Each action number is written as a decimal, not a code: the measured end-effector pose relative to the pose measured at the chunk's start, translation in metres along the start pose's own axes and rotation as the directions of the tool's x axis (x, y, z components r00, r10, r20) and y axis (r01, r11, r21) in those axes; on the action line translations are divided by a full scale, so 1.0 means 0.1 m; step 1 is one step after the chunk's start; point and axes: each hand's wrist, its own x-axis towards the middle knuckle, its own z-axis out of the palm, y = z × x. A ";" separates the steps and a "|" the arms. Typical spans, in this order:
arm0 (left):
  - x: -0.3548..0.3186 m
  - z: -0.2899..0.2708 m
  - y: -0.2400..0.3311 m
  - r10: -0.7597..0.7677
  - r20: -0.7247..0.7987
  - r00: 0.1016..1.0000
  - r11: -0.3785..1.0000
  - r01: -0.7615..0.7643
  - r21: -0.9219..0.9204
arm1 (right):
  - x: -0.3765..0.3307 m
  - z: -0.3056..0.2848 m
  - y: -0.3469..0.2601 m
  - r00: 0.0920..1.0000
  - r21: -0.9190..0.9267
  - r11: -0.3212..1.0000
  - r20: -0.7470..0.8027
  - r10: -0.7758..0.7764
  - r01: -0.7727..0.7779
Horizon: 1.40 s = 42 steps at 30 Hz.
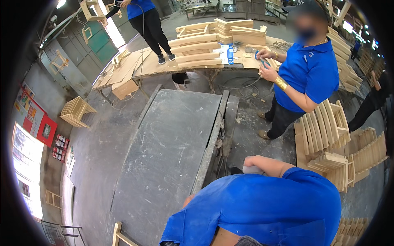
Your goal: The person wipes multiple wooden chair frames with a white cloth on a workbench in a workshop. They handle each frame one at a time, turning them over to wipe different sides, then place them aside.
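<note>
My blue shirt (262, 205) fills the lower edge and covers most of both hands. From its right sleeve my right arm (273, 165) bends leftward. A whitish thing, perhaps a glove or cloth (252, 169), shows beneath the arm's far end; the fingers there are hidden. Of my left hand (188, 200), only a sliver of skin shows beyond the shirt, beside the dark grey worktable (172, 123). What either hand holds cannot be seen. At the lower left, part of a pale wooden frame (118, 235) shows near the table.
A co-worker in blue (308, 74) stands beyond my right arm, handling a small teal thing (264, 63). Chair-like wooden frames (324, 125) are stacked at right. A long bench (143, 71) bears wooden parts, and another person (150, 28) stands there. More frames (76, 112) stand at left.
</note>
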 end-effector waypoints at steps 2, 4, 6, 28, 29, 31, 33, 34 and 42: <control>-0.01 -0.05 0.08 0.050 -0.020 0.999 0.997 -0.051 -0.057 | -0.10 -0.06 -0.05 1.000 -0.022 1.000 -0.007 0.005 -0.005; 0.00 -0.09 0.16 0.029 -0.009 1.000 0.998 -0.029 0.059 | -0.19 -0.11 -0.08 0.999 -0.022 0.999 -0.011 0.036 -0.036; 0.00 -0.11 0.27 0.018 -0.009 1.000 0.988 -0.016 0.154 | -0.27 -0.15 -0.07 1.000 0.008 1.000 -0.006 0.016 -0.016; -0.02 -0.37 0.33 -0.088 0.024 0.996 0.987 0.084 0.139 | -1.13 -1.15 1.80 0.503 0.885 0.452 -0.339 0.795 -0.117; -0.02 -0.37 0.32 -0.089 0.025 0.996 0.986 0.085 0.145 | -1.17 -1.03 1.65 0.534 0.847 0.512 -0.368 0.761 -0.145; 0.01 -0.35 0.30 -0.092 0.029 0.995 0.985 0.087 0.151 | -1.16 -0.61 1.26 0.647 0.759 0.639 -0.428 0.631 -0.121; 0.05 -0.33 0.27 -0.090 0.037 0.995 0.985 0.084 0.154 | -1.21 0.05 0.95 0.742 0.820 0.121 -0.561 0.368 0.560; 0.07 -0.32 0.24 -0.090 0.042 0.995 0.984 0.083 0.156 | -1.08 0.15 0.86 0.864 0.931 0.015 -0.345 0.367 0.366; 0.11 -0.28 0.16 -0.069 0.101 0.992 0.981 0.049 0.190 | -0.32 0.24 0.30 0.982 0.178 0.981 -0.163 0.100 -0.070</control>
